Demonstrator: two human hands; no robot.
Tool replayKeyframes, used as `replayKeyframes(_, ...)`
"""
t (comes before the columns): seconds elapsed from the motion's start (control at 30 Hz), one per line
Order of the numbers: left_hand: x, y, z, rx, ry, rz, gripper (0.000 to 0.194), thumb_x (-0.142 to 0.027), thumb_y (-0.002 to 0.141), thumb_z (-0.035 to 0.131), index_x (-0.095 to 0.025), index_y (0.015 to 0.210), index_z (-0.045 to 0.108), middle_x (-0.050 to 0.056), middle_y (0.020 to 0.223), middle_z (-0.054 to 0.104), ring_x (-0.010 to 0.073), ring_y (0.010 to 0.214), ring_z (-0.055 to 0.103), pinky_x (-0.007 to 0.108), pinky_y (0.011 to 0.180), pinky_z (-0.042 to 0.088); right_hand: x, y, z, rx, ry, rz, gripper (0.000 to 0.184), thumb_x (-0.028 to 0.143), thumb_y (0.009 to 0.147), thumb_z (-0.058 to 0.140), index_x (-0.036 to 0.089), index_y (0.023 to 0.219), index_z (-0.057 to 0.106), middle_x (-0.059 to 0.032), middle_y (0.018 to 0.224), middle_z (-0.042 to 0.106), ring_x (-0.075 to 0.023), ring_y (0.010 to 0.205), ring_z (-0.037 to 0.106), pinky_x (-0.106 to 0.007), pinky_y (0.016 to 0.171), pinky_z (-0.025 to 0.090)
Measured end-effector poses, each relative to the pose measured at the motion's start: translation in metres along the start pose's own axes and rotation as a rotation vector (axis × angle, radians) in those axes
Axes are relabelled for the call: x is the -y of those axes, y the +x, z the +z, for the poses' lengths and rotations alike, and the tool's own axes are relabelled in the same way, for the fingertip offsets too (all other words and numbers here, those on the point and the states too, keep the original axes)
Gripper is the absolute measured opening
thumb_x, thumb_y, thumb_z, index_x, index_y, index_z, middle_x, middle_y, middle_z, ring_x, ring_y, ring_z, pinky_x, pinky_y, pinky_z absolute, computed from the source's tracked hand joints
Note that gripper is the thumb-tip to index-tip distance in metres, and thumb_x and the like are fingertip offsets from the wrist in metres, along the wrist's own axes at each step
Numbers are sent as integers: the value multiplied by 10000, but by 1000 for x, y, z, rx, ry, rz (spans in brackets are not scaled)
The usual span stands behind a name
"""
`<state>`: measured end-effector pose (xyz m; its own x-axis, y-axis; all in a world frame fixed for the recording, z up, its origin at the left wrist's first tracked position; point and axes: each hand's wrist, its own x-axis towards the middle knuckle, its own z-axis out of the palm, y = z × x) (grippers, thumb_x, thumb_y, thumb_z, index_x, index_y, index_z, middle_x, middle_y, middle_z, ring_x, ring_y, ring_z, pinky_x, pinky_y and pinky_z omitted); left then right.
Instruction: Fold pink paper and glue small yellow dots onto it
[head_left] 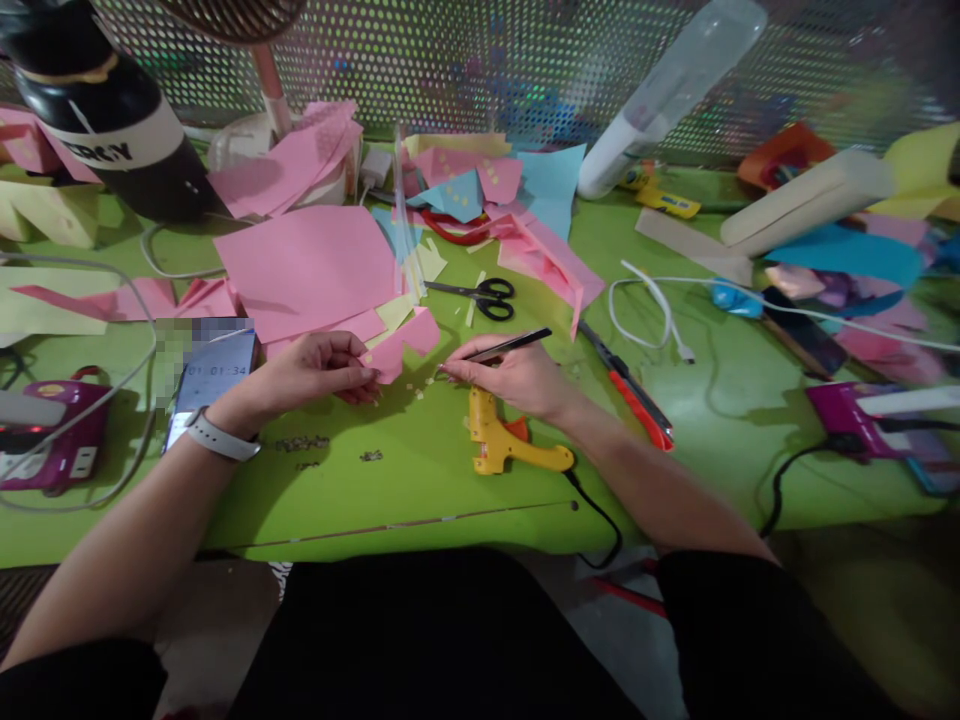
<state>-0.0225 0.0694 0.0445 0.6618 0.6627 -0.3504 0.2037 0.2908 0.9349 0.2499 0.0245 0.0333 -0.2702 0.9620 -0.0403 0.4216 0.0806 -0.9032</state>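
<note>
My left hand (337, 368) pinches a cut piece of pink paper (405, 345) at its left end, just above the green tabletop. A slim dark tool, like a pair of tweezers (510, 345), lies in my right hand (517, 375), its tip pointing left toward the paper. Tiny pale paper bits (420, 390) are scattered on the table between both hands. Below my right hand lies a yellow glue gun (495, 440) with an orange trigger. Black-handled scissors (484, 295) rest beyond my hands. Small clusters of dark bits (304, 442) sit near my left wrist.
A red utility knife (630, 385) lies right of my right forearm. Large pink sheets (307, 265) spread behind my left hand. A phone (210, 370) showing a timer is beside my left wrist. White cables (660, 310), purple power strips (877, 420) and a black bottle (112, 120) stand around.
</note>
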Motion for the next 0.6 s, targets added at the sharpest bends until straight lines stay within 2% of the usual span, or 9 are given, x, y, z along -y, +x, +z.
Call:
replayKeyframes(0.33, -1, -3, 4, -5, -53, 12, 312, -315, 750, 812, -151, 863, 572, 60, 815, 765, 163, 737, 745, 247, 652, 599, 3, -4, -4, -62, 132, 21, 269, 472, 780, 754, 204, 811, 739, -48, 756, 754, -202, 709, 730, -361, 690, 620)
replayKeyframes(0.6, -4, -16, 23, -42, 55, 89, 255, -313, 826, 737, -171, 894, 537, 62, 817, 758, 181, 780, 745, 267, 677, 602, 25, -23, -7, -69, 41, -28, 158, 413, 798, 760, 256, 777, 761, -16, 746, 758, -197, 676, 724, -337, 637, 623)
